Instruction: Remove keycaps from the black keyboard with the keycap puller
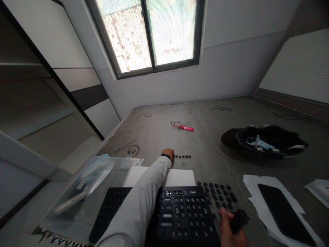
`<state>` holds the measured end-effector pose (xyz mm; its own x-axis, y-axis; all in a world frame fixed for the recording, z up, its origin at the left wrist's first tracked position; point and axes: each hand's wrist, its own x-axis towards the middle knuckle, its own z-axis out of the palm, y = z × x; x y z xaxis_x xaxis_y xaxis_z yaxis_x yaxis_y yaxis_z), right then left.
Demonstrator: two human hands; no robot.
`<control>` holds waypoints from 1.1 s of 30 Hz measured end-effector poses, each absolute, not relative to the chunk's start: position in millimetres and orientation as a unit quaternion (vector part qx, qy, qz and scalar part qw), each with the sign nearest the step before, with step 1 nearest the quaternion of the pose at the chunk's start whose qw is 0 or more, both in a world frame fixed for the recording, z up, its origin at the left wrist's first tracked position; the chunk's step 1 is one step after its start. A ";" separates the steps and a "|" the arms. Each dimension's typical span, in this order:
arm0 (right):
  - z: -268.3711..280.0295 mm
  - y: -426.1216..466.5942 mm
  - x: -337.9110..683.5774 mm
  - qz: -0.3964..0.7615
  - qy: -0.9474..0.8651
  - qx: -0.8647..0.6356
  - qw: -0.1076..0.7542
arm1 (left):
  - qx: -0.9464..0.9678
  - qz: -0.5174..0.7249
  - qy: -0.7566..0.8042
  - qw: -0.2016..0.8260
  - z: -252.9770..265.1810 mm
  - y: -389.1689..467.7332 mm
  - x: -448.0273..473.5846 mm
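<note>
A black keyboard (185, 212) lies in front of me with several keys taken off. My left hand (168, 153), in a white sleeve, reaches past it and touches the left end of a short row of black keycaps (183, 156) on the grey surface. Whether its fingers pinch a keycap I cannot tell. More loose keycaps (218, 192) lie in rows by the keyboard's right side. My right hand (231, 230) is at the bottom right, closed around a small black tool (239, 219). A white sheet (177, 177) lies behind the keyboard.
A clear plastic bag (84, 192) rests left of the keyboard. A black phone (282, 212) lies on white paper at right. A black cap with a face mask (264, 140) sits farther right. A red wrapper (183, 127) lies mid-surface. The wall and window stand behind.
</note>
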<state>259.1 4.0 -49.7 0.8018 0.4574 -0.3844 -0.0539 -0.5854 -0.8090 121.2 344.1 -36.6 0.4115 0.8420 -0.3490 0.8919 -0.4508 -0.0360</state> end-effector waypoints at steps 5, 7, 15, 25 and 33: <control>-49.5 3.7 260.7 0.291 -0.118 -0.844 0.434 | 0.836 -0.151 0.521 0.085 -32.6 342.2 120.4; -51.5 3.8 261.1 0.297 -0.112 -0.845 0.431 | 0.835 -0.148 0.522 0.087 -29.1 340.7 119.7; -45.9 4.0 256.2 0.276 -0.120 -0.830 0.470 | 0.835 -0.090 0.535 0.092 -1.0 326.1 99.9; -31.5 -1.5 253.2 0.249 -0.156 -0.841 0.455 | 0.791 0.113 0.597 0.066 75.1 236.2 24.5; -31.7 -9.3 248.2 0.257 -0.173 -0.841 0.444 | 0.696 0.242 0.676 0.031 92.2 89.0 -69.7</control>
